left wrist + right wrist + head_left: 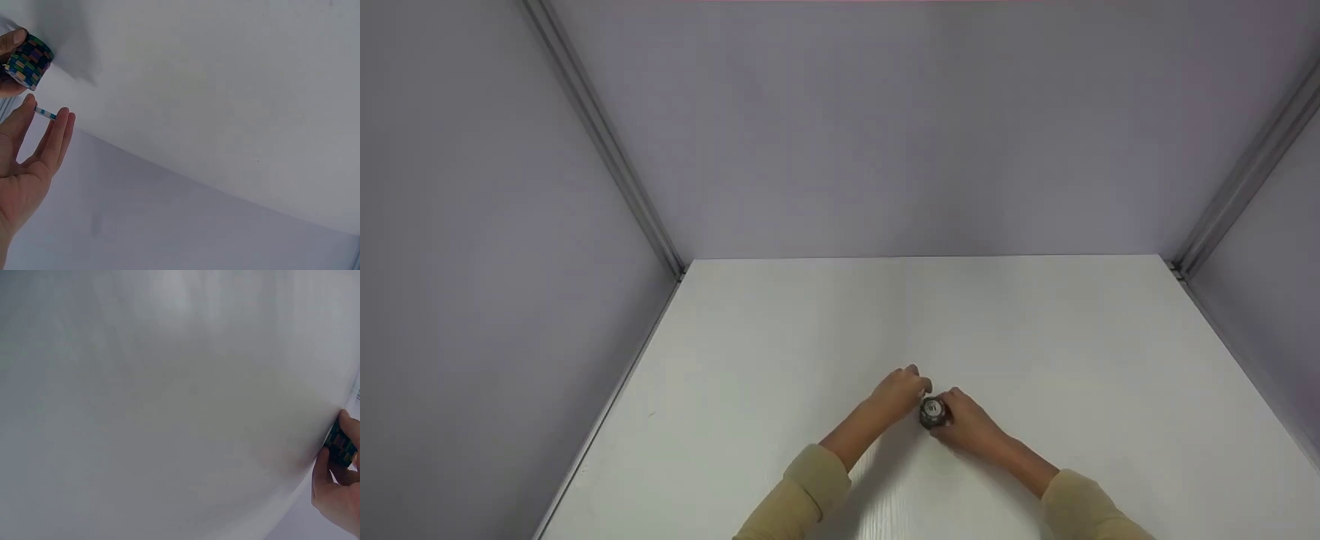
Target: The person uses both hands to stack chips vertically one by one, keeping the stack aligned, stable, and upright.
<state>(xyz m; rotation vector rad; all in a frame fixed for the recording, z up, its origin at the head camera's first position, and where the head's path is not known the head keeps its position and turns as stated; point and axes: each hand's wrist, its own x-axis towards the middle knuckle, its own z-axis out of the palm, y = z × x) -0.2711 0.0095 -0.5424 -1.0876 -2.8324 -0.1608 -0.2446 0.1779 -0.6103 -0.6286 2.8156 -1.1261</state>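
A stack of poker chips (934, 412) with a pale round top stands on the white table, in the middle of the head view. My right hand (969, 427) grips it from the right side, fingers and thumb around it. In the left wrist view the stack's side (29, 61) shows many coloured edge stripes. Close beside it, my left hand (35, 169) pinches a single poker chip (45, 113) with a teal and white edge between thumb and fingertips. The right wrist view shows the dark stack (341, 445) partly covered by the fingers of my right hand (337, 498).
The white table (765, 322) spreads out around both hands. A grey back wall (915, 135) rises at its far edge, with grey side panels to the left (510, 262) and right (1275, 277).
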